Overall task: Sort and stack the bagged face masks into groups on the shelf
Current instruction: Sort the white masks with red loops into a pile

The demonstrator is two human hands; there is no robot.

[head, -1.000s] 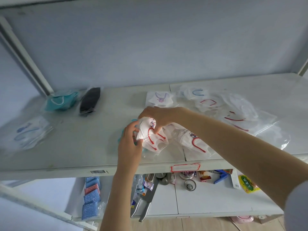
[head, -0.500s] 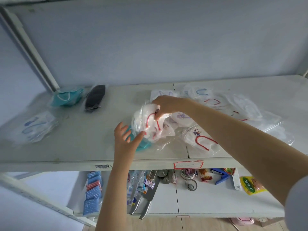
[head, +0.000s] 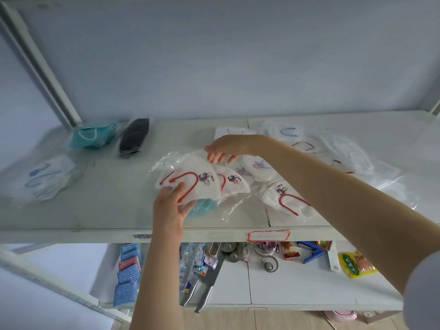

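Glossy clear plastic bag (head: 181,167) (crinkled) over a matt white shelf (head: 107,206).

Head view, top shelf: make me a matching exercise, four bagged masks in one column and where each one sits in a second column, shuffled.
Things:
1. black mask
2. teal mask
3. blue-strap masks
4. red-strap mask

Places:
A. far left of the shelf, nearer its front edge
B. back left, by the upright post
C. centre, held by the left hand
D. just right of the teal mask

Pairs: 1-D, 2-B, 3-A, 4-C.
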